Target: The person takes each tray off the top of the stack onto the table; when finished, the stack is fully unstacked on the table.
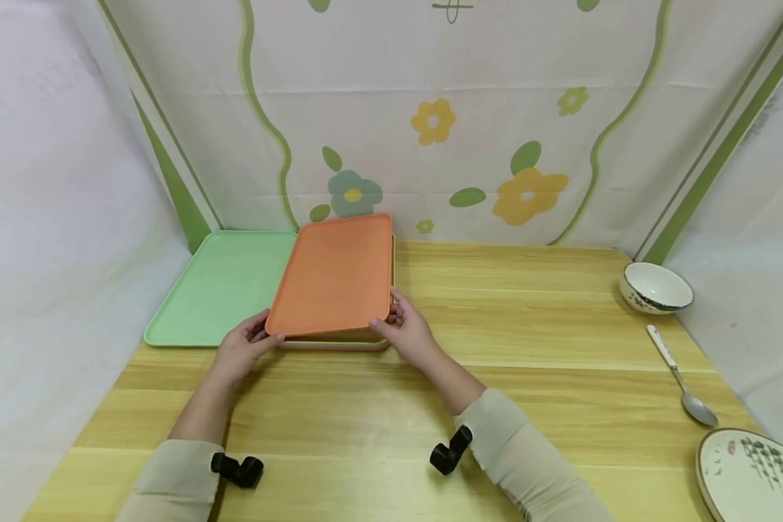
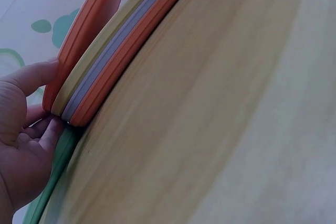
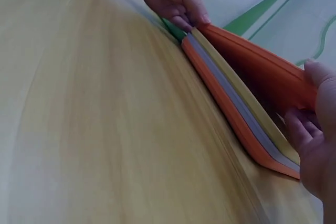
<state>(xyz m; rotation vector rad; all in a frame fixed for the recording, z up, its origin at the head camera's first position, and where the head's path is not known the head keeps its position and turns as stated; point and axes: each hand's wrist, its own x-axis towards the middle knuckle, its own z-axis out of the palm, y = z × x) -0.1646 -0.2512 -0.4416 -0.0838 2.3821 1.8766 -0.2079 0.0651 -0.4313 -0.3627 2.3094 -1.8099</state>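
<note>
An orange tray (image 1: pixel 339 275) is tilted above a stack of trays, its right side raised and its left near corner low by the stack. My left hand (image 1: pixel 241 351) pinches that left corner, thumb on the rim and fingers beneath. At the right near corner my right hand (image 1: pixel 411 333) grips the same tray, thumb on top and fingers under the edge. Below it the stack shows a yellow tray (image 3: pixel 244 93), a grey tray (image 2: pixel 110 47) and another orange tray (image 2: pixel 125 51) at the bottom. A green tray (image 1: pixel 228 290) lies on the table, left of the stack.
On the right of the wooden table (image 1: pixel 496 312) are a white bowl (image 1: pixel 655 286), a spoon (image 1: pixel 681 377) with a pale handle, and a patterned plate (image 1: pixel 750 478) cut off by the frame. A flowered cloth (image 1: pixel 378 109) hangs behind the trays.
</note>
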